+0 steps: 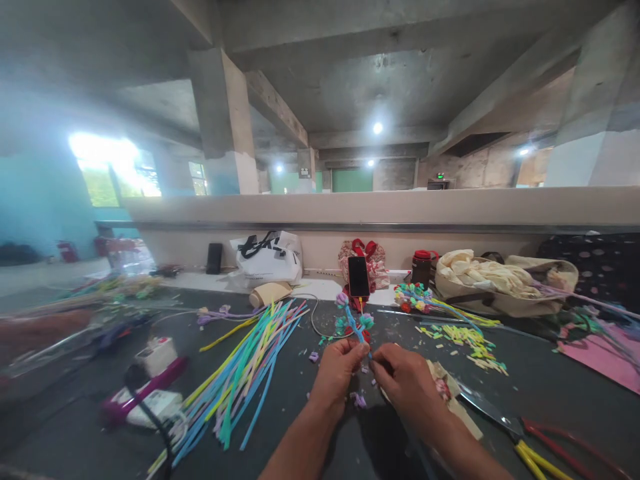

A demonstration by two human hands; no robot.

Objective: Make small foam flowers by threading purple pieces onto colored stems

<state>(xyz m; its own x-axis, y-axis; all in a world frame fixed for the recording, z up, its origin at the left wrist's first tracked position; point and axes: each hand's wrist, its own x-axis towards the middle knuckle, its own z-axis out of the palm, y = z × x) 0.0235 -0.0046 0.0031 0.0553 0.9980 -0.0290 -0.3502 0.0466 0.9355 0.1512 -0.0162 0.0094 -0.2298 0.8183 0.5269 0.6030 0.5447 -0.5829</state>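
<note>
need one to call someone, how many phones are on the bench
2. One red phone stands propped upright just beyond the hands, a cable below it. One black phone leans on the back wall, left of the white bag. Clutter may hide others.

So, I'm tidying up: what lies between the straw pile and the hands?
Head view: mostly bare dark table, with just a small purple scrap near the straws and left hand.

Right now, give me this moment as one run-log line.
left hand: pinching blue stem | right hand: pinching blue stem | nearby: pipe-cleaner pile, scissors, phone
</note>
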